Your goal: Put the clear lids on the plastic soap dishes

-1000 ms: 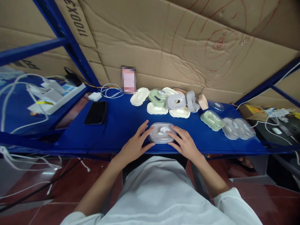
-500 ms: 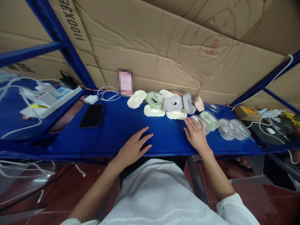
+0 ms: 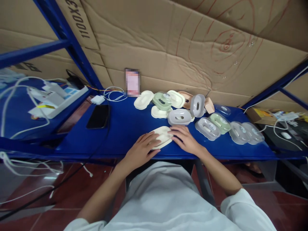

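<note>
- Head view: the cream lid (image 3: 165, 134) lies flat at the front edge of the blue shelf (image 3: 125, 128), right in front of the person, between both hands.
- The left hand (image 3: 141, 150) lies on the lid's left side, fingers stretched out and laid over it rather than curled round it (an open, resting touch).
- The right hand (image 3: 185, 141) is flat on the shelf as well, fingers extended, with the fingertips touching the lid's right edge; it does not clasp anything.
- Just behind the right hand sits a grey box (image 3: 180, 116) with an oval slot in its top.
- To the right of that runs a row of boxes: a clear-topped grey box (image 3: 207, 128), a green box (image 3: 219, 123) touching it, then two more clear boxes (image 3: 245, 132).
- Farther back, a heap of cream, green, grey and pink pieces (image 3: 168, 101) is bunched together near the cardboard wall (image 3: 168, 48).
- A black phone (image 3: 98, 116) lies face down well to the left, and coiled white cables (image 3: 112, 93) lie behind it.
- A small card (image 3: 132, 81) leans on the cardboard (its face is blurred).
</note>
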Available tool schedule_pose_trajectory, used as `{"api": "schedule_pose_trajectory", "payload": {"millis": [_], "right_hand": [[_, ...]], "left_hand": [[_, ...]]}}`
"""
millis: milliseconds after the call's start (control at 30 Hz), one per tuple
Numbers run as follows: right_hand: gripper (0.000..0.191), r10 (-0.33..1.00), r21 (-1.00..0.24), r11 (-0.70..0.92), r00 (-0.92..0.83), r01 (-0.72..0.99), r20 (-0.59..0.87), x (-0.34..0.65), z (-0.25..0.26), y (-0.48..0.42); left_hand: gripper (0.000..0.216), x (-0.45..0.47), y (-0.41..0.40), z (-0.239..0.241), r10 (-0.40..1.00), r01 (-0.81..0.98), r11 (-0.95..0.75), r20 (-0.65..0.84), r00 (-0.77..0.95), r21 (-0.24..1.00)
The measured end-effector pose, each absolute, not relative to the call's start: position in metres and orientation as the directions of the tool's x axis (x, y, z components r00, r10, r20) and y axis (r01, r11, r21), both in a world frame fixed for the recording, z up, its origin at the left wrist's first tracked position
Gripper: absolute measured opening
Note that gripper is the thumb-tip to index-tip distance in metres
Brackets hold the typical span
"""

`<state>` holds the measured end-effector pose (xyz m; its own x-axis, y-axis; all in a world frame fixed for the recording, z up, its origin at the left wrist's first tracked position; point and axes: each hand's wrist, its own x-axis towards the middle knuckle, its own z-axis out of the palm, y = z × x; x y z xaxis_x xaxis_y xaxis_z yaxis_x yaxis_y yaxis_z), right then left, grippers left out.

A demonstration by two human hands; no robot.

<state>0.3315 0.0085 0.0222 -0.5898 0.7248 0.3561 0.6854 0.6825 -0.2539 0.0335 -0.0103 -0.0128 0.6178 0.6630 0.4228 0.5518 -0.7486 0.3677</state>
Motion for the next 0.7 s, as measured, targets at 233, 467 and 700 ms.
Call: {"api": "schedule_pose_trajectory", "payload": {"millis": [233, 467, 700], "right_hand": [[0.035, 0.854, -0.113, 0.408, -0.334, 0.906, 0.399, 0.352, 0.024, 0.027], [0.034, 0.681, -0.176, 0.724, -0.648, 0.667, 0.341, 0.295, 0.028, 0.002], [0.037, 0.561, -0.164, 0.827, -0.764, 0.538, 0.318, 0.283, 0.015, 0.003]], "left_hand": [[0.039, 0.028, -0.012, -0.01, 0.737, 0.583, -0.675, 0.444, 0.509, 0.453], [0.081, 0.026, -0.006, -0.02, 0.769, 0.565, -0.639, 0.466, 0.438, 0.523], [0.055, 0.026, 0.0, -0.028, 0.701, 0.611, -0.705, 0.484, 0.524, 0.36]]}}
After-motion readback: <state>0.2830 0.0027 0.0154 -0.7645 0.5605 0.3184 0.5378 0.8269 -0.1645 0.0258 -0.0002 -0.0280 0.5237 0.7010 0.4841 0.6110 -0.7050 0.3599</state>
